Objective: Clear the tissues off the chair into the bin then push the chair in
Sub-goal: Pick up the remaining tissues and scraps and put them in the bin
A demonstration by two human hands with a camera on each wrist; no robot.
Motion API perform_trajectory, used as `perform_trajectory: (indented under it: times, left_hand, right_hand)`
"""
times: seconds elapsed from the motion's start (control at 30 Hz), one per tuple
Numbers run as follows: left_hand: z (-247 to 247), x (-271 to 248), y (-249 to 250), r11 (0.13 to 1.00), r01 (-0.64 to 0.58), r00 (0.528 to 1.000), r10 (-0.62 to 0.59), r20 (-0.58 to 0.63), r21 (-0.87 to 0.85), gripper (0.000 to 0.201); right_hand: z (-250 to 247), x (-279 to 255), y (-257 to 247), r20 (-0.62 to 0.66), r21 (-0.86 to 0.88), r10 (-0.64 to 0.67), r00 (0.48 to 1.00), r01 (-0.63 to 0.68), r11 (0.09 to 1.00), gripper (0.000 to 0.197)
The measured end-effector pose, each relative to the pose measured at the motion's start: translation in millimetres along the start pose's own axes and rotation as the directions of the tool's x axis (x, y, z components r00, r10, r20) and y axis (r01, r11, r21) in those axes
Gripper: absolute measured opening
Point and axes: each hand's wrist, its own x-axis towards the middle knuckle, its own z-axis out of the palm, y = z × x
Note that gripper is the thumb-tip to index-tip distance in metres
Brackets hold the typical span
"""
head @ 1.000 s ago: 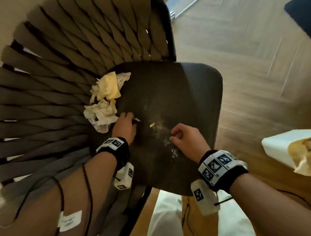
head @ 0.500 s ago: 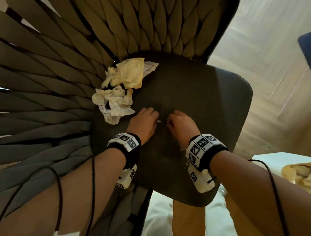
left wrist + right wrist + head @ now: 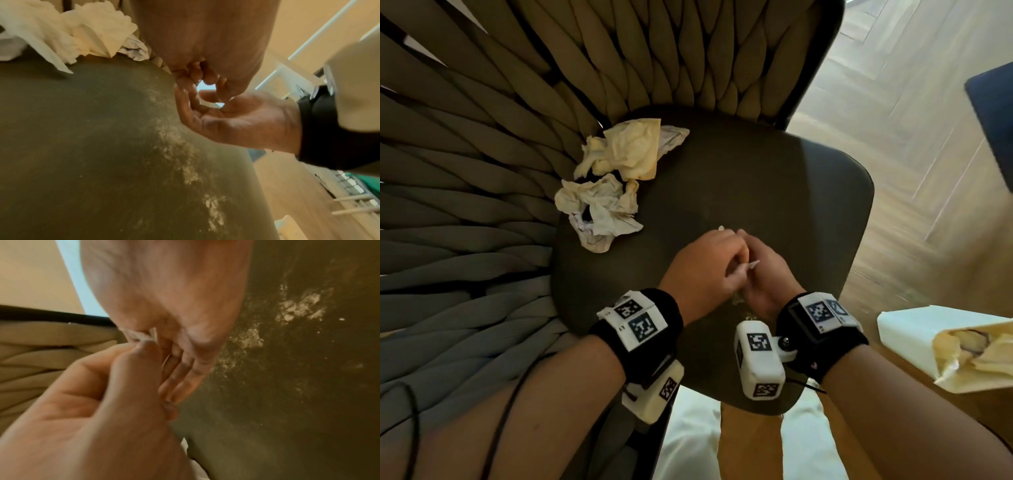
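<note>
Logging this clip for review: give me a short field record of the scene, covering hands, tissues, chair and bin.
left hand: over the seat, touching the right hand, pinching a small white scrap
right hand: cupped against the left, fingers curled; what it holds is hidden
tissues: two crumpled wads still on the seat by the backrest, apart from both hands
chair: dark seat with pale crumbs, not pushed in
bin: white, at right on the floor, tissue already inside
</note>
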Motion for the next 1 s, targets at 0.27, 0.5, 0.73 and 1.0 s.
perform_trajectory:
  times: [0.27,0.5,0.73,1.0]
  left_hand:
    - [-14,-13,-9,0.997,0.077,0.986,-0.074,-0.151,0.012,0.009]
    - [8,51,-45,0.922,0.308,0.951,-0.292,-0.102,0.234,0.035]
    - [17,66,-37,0.945,0.246,0.965,-0.217,-0.146,0.216,0.008]
    - [9,5,-4,0.987,0.028,0.998,-0.037,0.053,0.158,0.025]
  right_hand:
    - [-22,-3,-6,0.103,0.135,0.034,0.994,-0.048,0.99,0.039]
    - [-48,-5,-8,0.054,0.109,0.033,0.998,-0.039,0.993,0.043]
    - [-54,3,-18,0.061,0.152,0.01,0.998,-0.019,0.988,0.047]
    - [-22,13,-7,0.195,0.104,0.098,0.976,-0.12,0.987,0.049]
